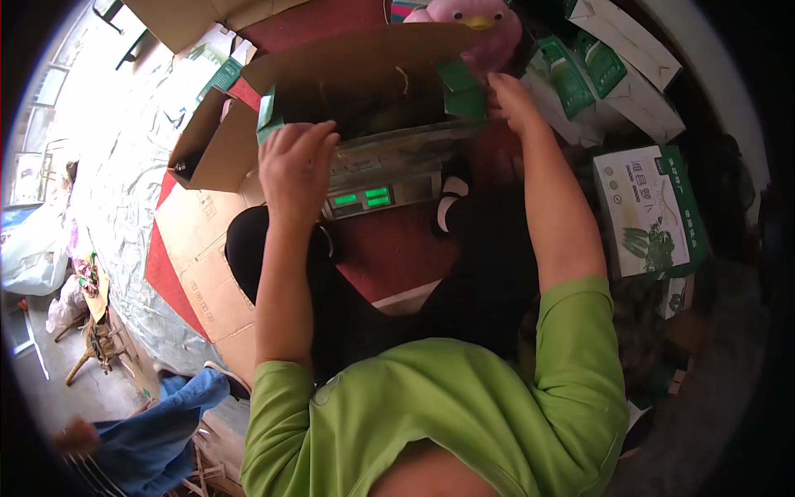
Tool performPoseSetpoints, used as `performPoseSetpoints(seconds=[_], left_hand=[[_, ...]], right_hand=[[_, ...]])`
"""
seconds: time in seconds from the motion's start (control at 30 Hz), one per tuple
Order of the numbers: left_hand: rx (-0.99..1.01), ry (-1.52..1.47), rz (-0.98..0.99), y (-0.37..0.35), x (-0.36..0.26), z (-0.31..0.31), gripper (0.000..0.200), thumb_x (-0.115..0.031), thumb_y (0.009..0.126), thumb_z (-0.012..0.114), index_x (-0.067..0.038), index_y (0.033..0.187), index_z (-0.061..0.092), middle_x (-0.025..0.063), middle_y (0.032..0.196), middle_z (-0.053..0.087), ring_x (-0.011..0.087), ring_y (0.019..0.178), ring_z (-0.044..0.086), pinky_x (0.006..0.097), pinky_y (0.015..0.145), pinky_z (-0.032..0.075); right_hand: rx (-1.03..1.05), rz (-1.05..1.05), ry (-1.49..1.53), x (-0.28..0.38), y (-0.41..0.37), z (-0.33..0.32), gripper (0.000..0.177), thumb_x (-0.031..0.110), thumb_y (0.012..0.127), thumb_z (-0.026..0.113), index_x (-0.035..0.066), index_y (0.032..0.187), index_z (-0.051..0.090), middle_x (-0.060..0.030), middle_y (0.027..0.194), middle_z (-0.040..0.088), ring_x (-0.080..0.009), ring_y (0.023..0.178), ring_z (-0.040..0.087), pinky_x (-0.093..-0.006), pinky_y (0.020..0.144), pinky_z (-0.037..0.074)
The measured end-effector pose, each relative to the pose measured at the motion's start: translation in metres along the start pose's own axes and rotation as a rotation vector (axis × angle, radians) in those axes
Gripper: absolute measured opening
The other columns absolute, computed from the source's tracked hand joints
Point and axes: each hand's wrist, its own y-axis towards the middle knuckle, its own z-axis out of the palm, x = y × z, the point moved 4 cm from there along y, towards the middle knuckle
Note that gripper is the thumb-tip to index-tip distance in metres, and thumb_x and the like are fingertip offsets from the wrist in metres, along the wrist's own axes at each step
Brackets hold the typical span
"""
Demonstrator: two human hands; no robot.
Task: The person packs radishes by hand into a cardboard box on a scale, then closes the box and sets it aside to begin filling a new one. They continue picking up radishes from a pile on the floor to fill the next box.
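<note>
An open cardboard box (348, 54) with green side flaps stands in front of me, its tall brown lid raised at the back. My left hand (294, 161) is at its front left corner, fingers curled over the edge beside the left green flap (265, 112). At the far right corner, my right hand (512, 99) has its fingers closed at the edge near the right green flap (461, 89); the fingertips are partly hidden. Dark contents inside the box are hard to make out. Below its front stands a weighing scale (402, 192) with lit green digits.
A smaller open carton (217, 157) stands to the left, by flattened cardboard (207, 273). Green-and-white boxes (646, 211) are at the right. A pink plush toy (472, 21) sits behind. Another person's blue-clad leg (161, 431) shows at lower left.
</note>
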Motion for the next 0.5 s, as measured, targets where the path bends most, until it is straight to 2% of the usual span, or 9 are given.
performPoseSetpoints(seconds=[0.07, 0.13, 0.2, 0.3, 0.37, 0.5], left_hand=[[-0.015, -0.002, -0.041, 0.000, 0.003, -0.002, 0.012, -0.011, 0.077, 0.067, -0.009, 0.088, 0.069, 0.0046, 0.082, 0.062, 0.0229, 0.079, 0.058, 0.0343, 0.074, 0.043], [-0.108, -0.153, -0.124, 0.001, 0.013, -0.007, 0.011, -0.007, 0.077, 0.067, -0.006, 0.088, 0.070, 0.0068, 0.084, 0.063, 0.0231, 0.078, 0.058, 0.0329, 0.075, 0.044], [-0.119, -0.197, -0.196, 0.000, 0.021, -0.011, 0.010, -0.003, 0.080, 0.064, -0.003, 0.089, 0.070, 0.0085, 0.085, 0.063, 0.0202, 0.079, 0.059, 0.0296, 0.074, 0.045], [-0.299, -0.397, -0.311, -0.002, 0.045, -0.022, 0.011, -0.002, 0.086, 0.060, 0.003, 0.092, 0.068, 0.0072, 0.087, 0.063, 0.0123, 0.082, 0.058, 0.0241, 0.075, 0.045], [-0.348, -0.507, -0.475, -0.005, 0.056, -0.029, 0.017, -0.009, 0.090, 0.057, 0.002, 0.099, 0.067, 0.0060, 0.093, 0.065, 0.0122, 0.088, 0.059, 0.0241, 0.078, 0.045], [-0.426, -0.661, -0.722, -0.009, 0.066, -0.037, 0.031, -0.026, 0.095, 0.050, -0.001, 0.108, 0.063, 0.0063, 0.102, 0.064, 0.0144, 0.097, 0.058, 0.0286, 0.086, 0.045]], right_hand=[[0.043, 0.016, -0.002, -0.001, 0.007, 0.000, 0.038, 0.032, 0.091, 0.049, 0.006, 0.118, 0.055, -0.0055, 0.099, 0.058, -0.0185, 0.081, 0.055, -0.0369, 0.063, 0.049], [-0.001, -0.021, -0.017, -0.002, 0.011, -0.003, 0.037, 0.032, 0.091, 0.050, 0.006, 0.118, 0.055, -0.0049, 0.096, 0.057, -0.0174, 0.078, 0.054, -0.0351, 0.062, 0.048], [-0.011, 0.002, 0.037, 0.000, 0.005, 0.000, 0.037, 0.031, 0.091, 0.050, 0.006, 0.118, 0.055, -0.0043, 0.095, 0.057, -0.0169, 0.077, 0.053, -0.0340, 0.061, 0.046], [-0.006, -0.057, 0.026, 0.001, 0.006, -0.003, 0.036, 0.032, 0.091, 0.051, 0.006, 0.116, 0.057, -0.0043, 0.091, 0.057, -0.0167, 0.075, 0.052, -0.0342, 0.060, 0.045], [0.011, -0.007, -0.085, 0.002, 0.008, 0.000, 0.034, 0.032, 0.094, 0.046, 0.007, 0.116, 0.051, -0.0058, 0.104, 0.059, -0.0208, 0.089, 0.058, -0.0365, 0.072, 0.049], [0.017, 0.002, 0.006, -0.004, 0.014, 0.002, 0.034, 0.031, 0.095, 0.046, 0.007, 0.118, 0.051, -0.0052, 0.108, 0.057, -0.0218, 0.094, 0.056, -0.0389, 0.075, 0.048]])
